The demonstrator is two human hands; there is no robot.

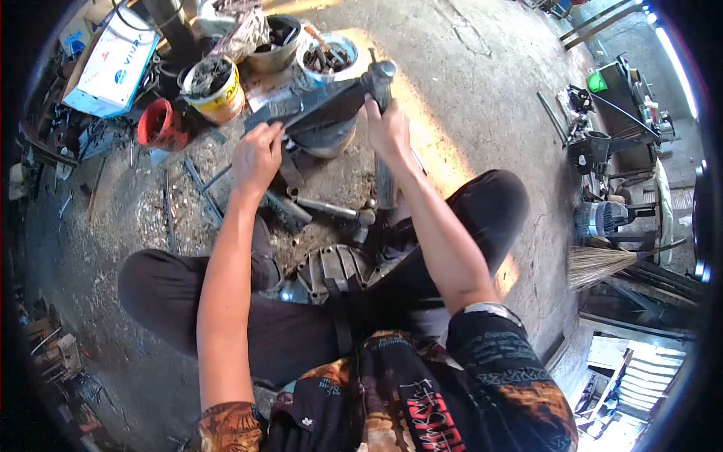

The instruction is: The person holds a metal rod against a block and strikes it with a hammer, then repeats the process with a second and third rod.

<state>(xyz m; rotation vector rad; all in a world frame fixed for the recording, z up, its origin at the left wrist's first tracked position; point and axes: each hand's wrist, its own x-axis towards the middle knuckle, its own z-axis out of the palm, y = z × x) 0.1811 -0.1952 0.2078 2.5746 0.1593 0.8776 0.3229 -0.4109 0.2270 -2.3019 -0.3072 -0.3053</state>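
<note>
My left hand (258, 157) is closed round a thin dark metal rod (221, 176). The rod slants from lower left up across a dark metal block (301, 102). At the block's right end, my right hand (389, 129) wraps round the handle of a hammer (382, 71), close beneath its head. The handle appears to run downward past my wrist. Below my hands, a second hammer (364, 218) with a pipe-like handle lies on the floor. A ribbed metal casting (335, 265) sits between my legs.
Buckets of metal scraps stand ahead: a white one (327, 45), a yellow-and-white one (221, 111) and others. Near them are a red container (161, 124) and a white box (113, 64). Loose rods litter the floor at left. A broom (599, 267) and machine parts lie at right.
</note>
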